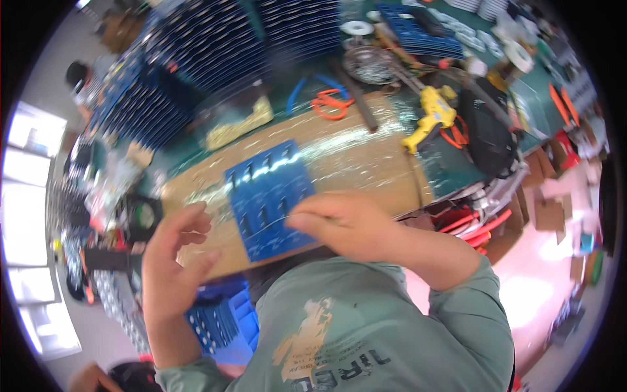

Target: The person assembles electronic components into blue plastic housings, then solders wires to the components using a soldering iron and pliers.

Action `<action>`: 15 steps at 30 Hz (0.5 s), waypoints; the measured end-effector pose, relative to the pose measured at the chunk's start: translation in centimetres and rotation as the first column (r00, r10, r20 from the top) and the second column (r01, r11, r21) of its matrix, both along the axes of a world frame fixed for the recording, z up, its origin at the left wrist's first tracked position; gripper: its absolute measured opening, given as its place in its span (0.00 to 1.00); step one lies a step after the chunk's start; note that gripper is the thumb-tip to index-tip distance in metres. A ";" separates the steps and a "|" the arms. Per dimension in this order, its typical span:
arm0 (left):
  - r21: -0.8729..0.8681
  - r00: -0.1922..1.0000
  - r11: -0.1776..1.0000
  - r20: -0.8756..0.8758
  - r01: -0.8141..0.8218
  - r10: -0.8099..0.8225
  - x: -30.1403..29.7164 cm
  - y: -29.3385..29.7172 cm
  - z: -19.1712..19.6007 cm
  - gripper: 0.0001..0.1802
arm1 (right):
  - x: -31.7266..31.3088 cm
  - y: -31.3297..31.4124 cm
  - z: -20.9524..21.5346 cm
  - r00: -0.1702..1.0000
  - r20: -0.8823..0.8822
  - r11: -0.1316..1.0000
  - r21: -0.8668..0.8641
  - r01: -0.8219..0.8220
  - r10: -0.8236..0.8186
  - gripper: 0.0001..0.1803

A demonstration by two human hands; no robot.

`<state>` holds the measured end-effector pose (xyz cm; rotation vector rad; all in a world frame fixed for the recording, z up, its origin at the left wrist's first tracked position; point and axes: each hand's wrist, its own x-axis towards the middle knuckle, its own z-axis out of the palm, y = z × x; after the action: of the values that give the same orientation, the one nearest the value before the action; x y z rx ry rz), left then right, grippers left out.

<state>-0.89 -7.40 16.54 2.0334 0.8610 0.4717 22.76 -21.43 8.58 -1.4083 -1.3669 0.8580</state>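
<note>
A blue rectangular panel (271, 189) with several small black parts in two rows lies on a brown board. My right hand (349, 225) is over the panel's near right edge, its thumb and fingers pinched on a thin pale strand (266, 227). This strand runs leftward across the near part of the panel; whether it is wire or thread cannot be made out. To the left of the panel my left hand (173, 258) is raised, its fingers curved and apart from the thumb, with nothing visible in them.
The brown board (366, 150) is covered in shiny clear film. Behind it are yellowish small pieces (240, 124), orange-handled scissors (332, 104) and a dark bar (358, 98). A yellow glue gun (431, 117) and black bag (486, 127) sit to the right. Stacked blue panels (202, 42) fill the back.
</note>
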 end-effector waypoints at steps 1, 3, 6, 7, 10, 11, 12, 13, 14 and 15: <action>0.136 0.995 0.985 -0.027 0.103 -0.100 1.9 0.0 -0.8 0.31 | 0.1 1.0 -0.4 1.000 0.027 1.000 0.015 0.006 -0.007 0.14; 0.269 0.975 0.937 -0.040 0.223 -0.220 4.7 -0.2 -2.3 0.32 | -0.4 2.9 -0.6 0.999 0.034 1.000 0.021 0.003 -0.004 0.15; -0.122 0.976 0.969 0.059 0.216 -0.211 7.1 0.1 -4.6 0.27 | 0.2 4.3 -0.1 1.000 0.018 0.999 0.041 0.025 -0.026 0.16; -0.261 0.982 0.948 0.097 0.183 -0.163 7.7 0.6 -4.9 0.24 | 0.8 4.4 -0.6 1.000 0.002 0.999 0.037 0.012 -0.012 0.16; -0.381 0.995 0.919 0.022 0.103 -0.102 7.8 2.3 -5.2 0.11 | 2.4 3.9 -0.8 0.998 0.066 0.998 -0.056 0.001 0.003 0.15; -0.226 0.987 0.964 -0.047 0.139 -0.153 7.9 2.7 -4.9 0.08 | 3.0 3.6 -1.0 0.998 0.068 0.998 -0.064 0.011 -0.007 0.15; -0.067 0.974 0.981 -0.121 0.184 -0.191 7.8 3.2 -4.9 0.05 | 3.5 3.2 -1.4 0.992 0.124 0.996 -0.084 -0.012 0.022 0.16; 0.038 0.973 0.975 -0.083 0.218 -0.214 7.3 3.8 -5.3 0.03 | 4.0 2.6 -1.7 0.983 0.178 0.994 -0.106 -0.034 0.053 0.16; 0.179 0.970 0.954 -0.095 0.240 -0.226 7.1 4.4 -4.4 0.04 | 4.6 1.8 -2.0 0.983 0.178 0.993 -0.114 -0.024 0.044 0.16; 0.314 0.966 0.914 -0.107 0.259 -0.237 6.8 5.2 -2.9 0.05 | 5.1 0.7 -2.2 0.989 0.087 0.984 -0.120 0.129 -0.120 0.16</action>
<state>5.88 -2.21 13.59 2.4368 0.5773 0.4253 27.88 -20.78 6.35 -1.6224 -1.2874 0.8244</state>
